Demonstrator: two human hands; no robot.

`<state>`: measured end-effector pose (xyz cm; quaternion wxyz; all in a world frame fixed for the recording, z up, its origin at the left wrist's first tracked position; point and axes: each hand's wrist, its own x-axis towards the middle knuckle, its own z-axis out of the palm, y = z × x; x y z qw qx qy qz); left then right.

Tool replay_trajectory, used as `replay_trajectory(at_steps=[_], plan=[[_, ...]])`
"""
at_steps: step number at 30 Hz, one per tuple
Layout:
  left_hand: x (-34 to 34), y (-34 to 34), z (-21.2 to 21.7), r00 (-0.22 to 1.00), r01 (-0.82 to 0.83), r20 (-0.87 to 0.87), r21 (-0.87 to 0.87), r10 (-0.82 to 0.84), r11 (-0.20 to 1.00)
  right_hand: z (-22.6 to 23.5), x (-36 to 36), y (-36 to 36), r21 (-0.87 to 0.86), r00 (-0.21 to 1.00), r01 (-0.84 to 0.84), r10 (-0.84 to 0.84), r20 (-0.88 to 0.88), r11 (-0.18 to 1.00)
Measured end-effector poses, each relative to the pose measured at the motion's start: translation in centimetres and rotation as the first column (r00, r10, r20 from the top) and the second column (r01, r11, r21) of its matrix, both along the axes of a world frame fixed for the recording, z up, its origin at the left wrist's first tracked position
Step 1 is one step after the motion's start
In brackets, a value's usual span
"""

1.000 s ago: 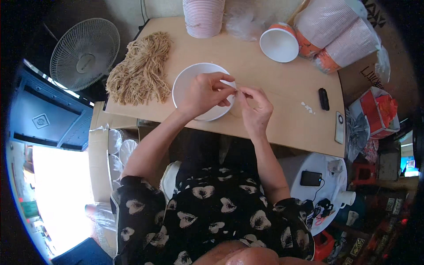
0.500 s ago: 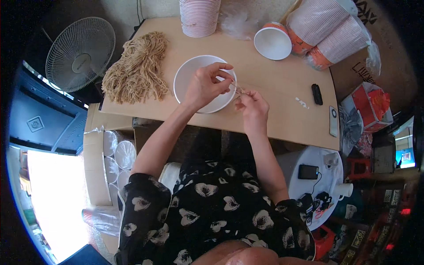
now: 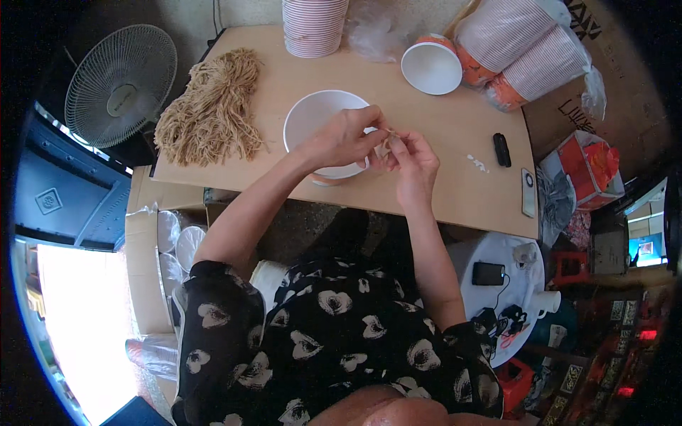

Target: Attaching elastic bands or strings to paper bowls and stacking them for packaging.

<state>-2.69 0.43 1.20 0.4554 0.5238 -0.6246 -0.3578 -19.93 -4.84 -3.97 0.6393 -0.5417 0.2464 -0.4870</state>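
Above the right side of a white paper tub point(image 3: 302, 117), my two hands meet with fingertips close together. My left hand point(image 3: 349, 136) is closed in a pinch, and my right hand point(image 3: 413, 162) pinches from the other side. Between them is a small bit of thin tan strand point(image 3: 388, 139), mostly covered by the fingers. To the left on the table lies a big heap of similar tan, cord-like strands point(image 3: 213, 110).
The brown tabletop point(image 3: 455, 192) holds a tall cup stack point(image 3: 312, 28), a white-lined bowl point(image 3: 432, 69) and bagged bowl stacks point(image 3: 518, 42). At right lie white bits point(image 3: 477, 163), a black object point(image 3: 501, 150) and a phone-like slab point(image 3: 528, 193). A fan point(image 3: 122, 99) stands left.
My left hand has moved right and come together with my right hand, hiding most of the strand that stretched between them. The whole view has shifted slightly.
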Motion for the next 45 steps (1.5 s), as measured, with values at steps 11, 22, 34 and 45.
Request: replay_trajectory(at_steps=[11,22,34,45], plan=[[1.9,-0.4,0.1,0.994,0.113,-0.001,0.103,-0.114,0.988,1.7,-2.0,-2.8,-0.088,0.992,0.056,-0.065,-0.104,0.995],[4.0,-0.3,-0.8,0.978,0.075,-0.202,0.105,-0.052,0.992,2.5,1.4,-0.8,-0.299,0.882,-0.021,-0.123,-0.455,0.954],[8.4,-0.2,0.2,0.978,0.124,-0.188,0.150,-0.095,0.981,2.3,4.9,-2.8,0.172,0.986,-0.089,0.111,-0.122,0.981],[8.7,-0.8,0.9,0.973,0.061,-0.232,0.220,-0.008,0.974,3.2,6.8,-3.6,-0.744,0.841,-0.096,-0.346,-0.415,0.661]])
